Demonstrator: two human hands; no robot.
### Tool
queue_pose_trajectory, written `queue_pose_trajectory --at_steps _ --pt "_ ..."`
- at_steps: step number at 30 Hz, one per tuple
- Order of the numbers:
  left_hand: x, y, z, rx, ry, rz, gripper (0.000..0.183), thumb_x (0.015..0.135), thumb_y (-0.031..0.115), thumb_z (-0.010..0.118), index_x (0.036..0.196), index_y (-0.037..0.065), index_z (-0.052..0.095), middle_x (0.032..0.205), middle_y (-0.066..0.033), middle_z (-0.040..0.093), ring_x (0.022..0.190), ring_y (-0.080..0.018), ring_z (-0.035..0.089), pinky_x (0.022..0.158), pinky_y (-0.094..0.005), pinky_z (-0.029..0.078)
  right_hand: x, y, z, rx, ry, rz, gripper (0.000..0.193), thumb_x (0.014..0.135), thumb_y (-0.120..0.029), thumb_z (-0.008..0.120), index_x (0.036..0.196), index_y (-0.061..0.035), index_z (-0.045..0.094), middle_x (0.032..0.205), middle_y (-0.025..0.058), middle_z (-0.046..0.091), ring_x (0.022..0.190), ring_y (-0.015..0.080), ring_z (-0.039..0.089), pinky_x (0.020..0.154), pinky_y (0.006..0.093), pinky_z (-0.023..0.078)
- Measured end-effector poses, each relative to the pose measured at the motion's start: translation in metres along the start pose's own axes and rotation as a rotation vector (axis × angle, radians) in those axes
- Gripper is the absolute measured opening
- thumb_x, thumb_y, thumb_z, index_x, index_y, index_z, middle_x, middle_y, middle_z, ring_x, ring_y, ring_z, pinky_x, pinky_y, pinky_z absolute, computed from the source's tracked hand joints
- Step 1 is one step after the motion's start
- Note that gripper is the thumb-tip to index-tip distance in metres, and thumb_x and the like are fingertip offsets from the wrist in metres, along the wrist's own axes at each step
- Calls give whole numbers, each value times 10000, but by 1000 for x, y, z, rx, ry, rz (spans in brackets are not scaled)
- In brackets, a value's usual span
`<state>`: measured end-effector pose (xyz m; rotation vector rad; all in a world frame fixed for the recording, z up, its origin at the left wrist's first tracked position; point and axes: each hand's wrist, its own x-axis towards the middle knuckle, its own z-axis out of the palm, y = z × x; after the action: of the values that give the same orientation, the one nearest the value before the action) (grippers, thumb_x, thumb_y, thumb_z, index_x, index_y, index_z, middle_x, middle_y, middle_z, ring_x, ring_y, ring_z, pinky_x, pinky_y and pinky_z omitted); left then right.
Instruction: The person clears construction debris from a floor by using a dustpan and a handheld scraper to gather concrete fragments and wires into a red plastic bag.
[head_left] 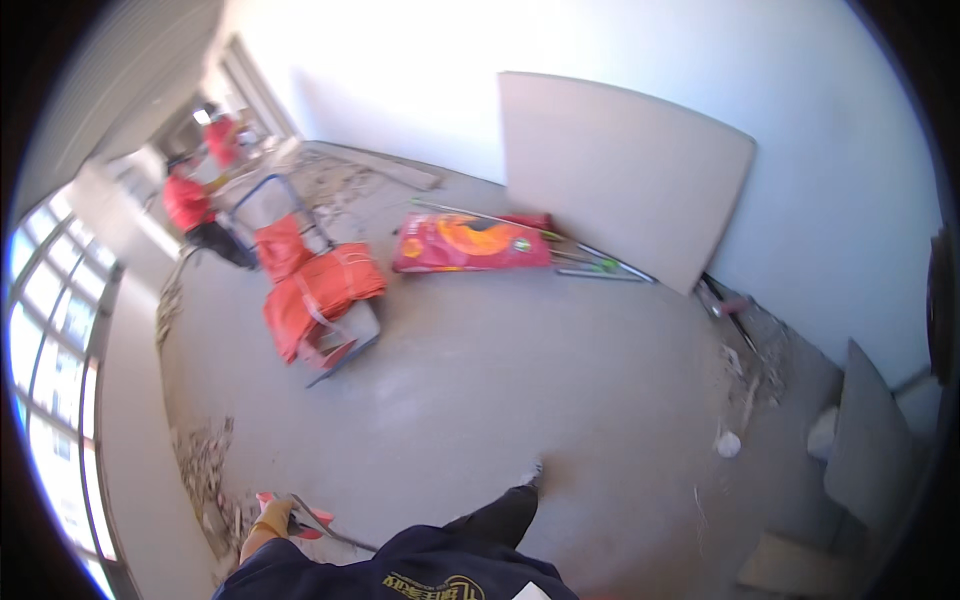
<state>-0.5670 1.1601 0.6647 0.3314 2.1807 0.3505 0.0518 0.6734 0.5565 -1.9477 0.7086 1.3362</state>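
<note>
Nearer than the sack (pixel 472 243) and left of it, the left hand (pixel 268 518) seemed clamped on a tool (pixel 308 531), best held steady; the right hand was unseen.

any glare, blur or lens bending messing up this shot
Head view: the left-hand windows are blown out and the white wall is washed out; head view: the far co-workers in red look blurred; head view: the leaning board's upper edge bows, and the picture's corners go black.
</note>
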Motion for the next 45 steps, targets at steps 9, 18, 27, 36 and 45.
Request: queue_pose_trajectory --at_steps 9,18,27,36,45 --pt "-96 423 321 578 -106 702 288 761 99 687 1024 -17 674 824 -170 702 676 -333 699 567 -480 573 -20 -57 44 446 110 214 552 975 -587 336 1332 -187 468 1303 67 540 1149 236 536 905 412 403" --pt "-319 579 628 884 -251 1141 337 733 94 718 1048 -23 691 886 -125 726 654 -231 683 581 -351 540 23 -236 66 725 144 293 541 971 -589 348 1299 -183 490 1263 65 563 1107 232 557 859 405 423" --pt "-331 700 729 1126 -150 861 321 743 87 717 1037 -38 683 792 -147 713 594 -270 699 515 -406 573 60 -428 66 842 129 336 531 967 -591 360 1267 -180 511 1223 64 586 1064 228 578 814 398 443" --pt "-338 826 960 1452 -214 733 338 760 59 747 1081 -11 672 900 -166 725 711 -322 720 566 -481 595 118 -647 71 944 177 319 522 963 -593 373 1234 -176 533 1183 62 609 1022 224 599 768 390 463" --pt "-444 857 1088 1644 -303 936 321 759 117 763 1058 16 707 945 -97 738 733 -226 708 603 -377 553 174 -911 79 955 65 219 516 959 -595 385 1201 -173 555 1143 60 632 979 221 619 723 383 483"
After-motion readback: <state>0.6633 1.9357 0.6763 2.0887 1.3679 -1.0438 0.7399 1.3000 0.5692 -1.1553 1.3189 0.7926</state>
